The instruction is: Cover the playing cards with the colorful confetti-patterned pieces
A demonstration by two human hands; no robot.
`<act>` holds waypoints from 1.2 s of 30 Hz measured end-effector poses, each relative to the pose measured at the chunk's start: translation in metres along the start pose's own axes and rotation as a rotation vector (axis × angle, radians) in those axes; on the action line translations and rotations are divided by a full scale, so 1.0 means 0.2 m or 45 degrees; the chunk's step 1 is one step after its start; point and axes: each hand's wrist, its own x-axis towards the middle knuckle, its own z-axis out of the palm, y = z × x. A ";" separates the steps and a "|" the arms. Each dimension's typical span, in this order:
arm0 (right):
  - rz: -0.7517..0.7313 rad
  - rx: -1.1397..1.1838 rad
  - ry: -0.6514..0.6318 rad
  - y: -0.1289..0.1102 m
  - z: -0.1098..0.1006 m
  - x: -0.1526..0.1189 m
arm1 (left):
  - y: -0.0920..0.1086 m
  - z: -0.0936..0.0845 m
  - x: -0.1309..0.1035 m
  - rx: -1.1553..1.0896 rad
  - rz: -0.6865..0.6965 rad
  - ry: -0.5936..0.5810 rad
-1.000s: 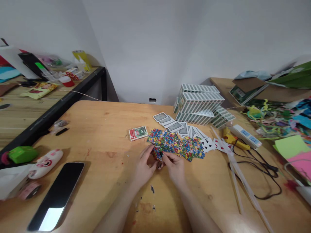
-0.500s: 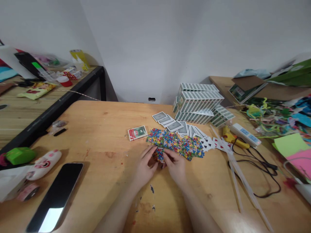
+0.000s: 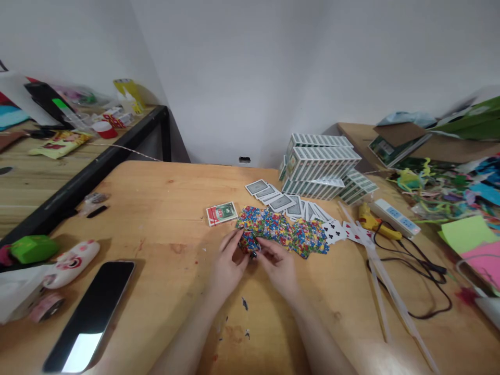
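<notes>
A small piece with a multicoloured speckled pattern (image 3: 249, 241), which looks like a patterned card, is between my hands over the table. My left hand (image 3: 229, 260) grips its left side, with fingers curled along the edge. On its right lower corner, the fingertips of my right hand (image 3: 278, 261) are pinched. Just beyond lie overlapping sheets or cards (image 3: 279, 226) in the same pattern. Fanned grey-backed playing cards (image 3: 281, 202) are behind these, and face-up cards (image 3: 333, 232) lie to their right. A green-and-red card box (image 3: 222, 213) sits beyond my left hand.
Stacked card boxes (image 3: 322, 164) stand at the back right. A yellow glue gun (image 3: 369, 217), a power strip (image 3: 394, 217), a black cable (image 3: 424, 260) and clear glue sticks (image 3: 394, 297) lie at right. At left are a phone (image 3: 90, 315) and a white plush-like case (image 3: 72, 264).
The patterned piece has turned and shifted slightly left and nearer to me, showing more of its face. My right fingers have moved from its top edge to its lower right corner.
</notes>
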 end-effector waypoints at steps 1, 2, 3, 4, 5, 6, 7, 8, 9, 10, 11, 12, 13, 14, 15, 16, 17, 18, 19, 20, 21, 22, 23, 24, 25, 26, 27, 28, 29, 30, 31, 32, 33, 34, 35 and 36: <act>-0.009 0.002 0.001 0.00 0.00 0.00 | 0.00 0.00 0.00 0.005 -0.002 0.006; -0.016 0.000 0.002 0.00 0.01 0.00 | 0.00 0.00 0.00 0.009 -0.001 0.008; -0.023 -0.003 0.001 0.00 0.01 0.00 | 0.00 0.00 0.00 0.014 0.000 0.006; -0.031 -0.011 0.000 0.00 0.01 0.00 | 0.00 0.00 0.00 0.017 0.003 0.004; -0.039 -0.024 -0.004 -0.01 0.01 0.00 | 0.01 0.00 0.00 0.018 0.007 0.003; -0.046 -0.037 -0.006 -0.01 0.01 -0.01 | 0.01 0.00 0.00 0.020 0.012 0.005; -0.048 -0.047 -0.005 -0.02 0.01 -0.01 | 0.01 0.00 -0.01 0.022 0.018 0.008; -0.048 -0.053 -0.002 -0.02 0.01 -0.01 | 0.01 0.00 -0.01 0.026 0.025 0.010; -0.044 -0.058 0.003 -0.02 0.01 -0.01 | 0.00 0.00 -0.01 0.032 0.034 0.013; -0.036 -0.063 0.010 -0.02 0.01 -0.01 | 0.00 0.00 -0.01 0.040 0.045 0.014; -0.025 -0.068 0.020 -0.01 0.01 -0.01 | 0.00 0.00 -0.01 0.049 0.056 0.014; -0.011 -0.076 0.030 -0.01 0.01 -0.02 | 0.00 0.00 -0.01 0.057 0.066 0.015; 0.004 -0.087 0.042 0.00 0.01 -0.02 | -0.01 0.00 -0.01 0.063 0.073 0.014; 0.019 -0.100 0.054 0.01 0.01 -0.02 | -0.01 0.00 -0.01 0.064 0.073 0.012; 0.033 -0.111 0.067 0.02 0.01 -0.02 | 0.00 0.00 -0.01 0.058 0.066 0.002; 0.049 -0.113 0.076 0.02 0.02 -0.02 | 0.01 0.00 -0.02 0.043 0.053 -0.013; 0.074 -0.094 0.078 0.03 0.02 -0.02 | 0.02 0.00 -0.02 0.020 0.037 -0.032; 0.108 -0.050 0.073 0.03 0.02 -0.02 | 0.03 0.00 -0.02 -0.011 0.022 -0.052; 0.150 0.014 0.068 0.03 0.02 -0.02 | 0.04 -0.01 -0.02 -0.055 0.010 -0.066; 0.196 0.089 0.065 0.02 0.02 -0.02 | 0.05 -0.02 -0.02 -0.113 0.002 -0.075; 0.240 0.166 0.065 0.01 0.03 -0.01 | 0.07 -0.02 -0.01 -0.193 -0.010 -0.070; 0.281 0.236 0.060 0.00 0.03 -0.01 | 0.08 -0.03 -0.01 -0.295 -0.038 -0.051; 0.314 0.293 0.050 -0.01 0.03 -0.01 | 0.08 -0.03 0.00 -0.408 -0.092 -0.014; 0.340 0.339 0.029 -0.03 0.04 -0.01 | 0.08 -0.03 0.01 -0.505 -0.169 0.047; 0.356 0.376 0.001 -0.04 0.04 -0.01 | 0.08 -0.03 0.01 -0.569 -0.264 0.105; 0.362 0.403 -0.032 -0.05 0.05 -0.01 | 0.08 -0.02 0.02 -0.580 -0.363 0.160; 0.358 0.419 -0.061 -0.06 0.05 -0.02 | 0.07 -0.02 0.02 -0.545 -0.446 0.194; 0.350 0.420 -0.095 -0.07 0.06 -0.02 | 0.06 -0.01 0.02 -0.486 -0.499 0.152; 0.343 0.406 -0.129 -0.07 0.06 -0.03 | 0.06 0.00 0.02 -0.413 -0.513 0.133; 0.341 0.378 -0.156 -0.07 0.07 -0.04 | 0.06 0.01 0.01 -0.337 -0.486 0.091; 0.343 0.333 -0.166 -0.06 0.07 -0.04 | 0.06 0.02 0.00 -0.256 -0.438 0.040; 0.345 0.271 -0.149 -0.05 0.07 -0.05 | 0.07 0.03 -0.01 -0.169 -0.387 -0.009; 0.337 0.191 -0.102 -0.04 0.08 -0.05 | 0.08 0.03 -0.02 -0.092 -0.342 -0.050; 0.321 0.100 -0.046 -0.03 0.07 -0.06 | 0.09 0.04 -0.03 -0.025 -0.308 -0.077; 0.299 0.010 0.008 -0.02 0.07 -0.06 | 0.11 0.05 -0.04 0.031 -0.283 -0.094; 0.274 -0.077 0.045 -0.02 0.07 -0.06 | 0.12 0.05 -0.04 0.077 -0.264 -0.098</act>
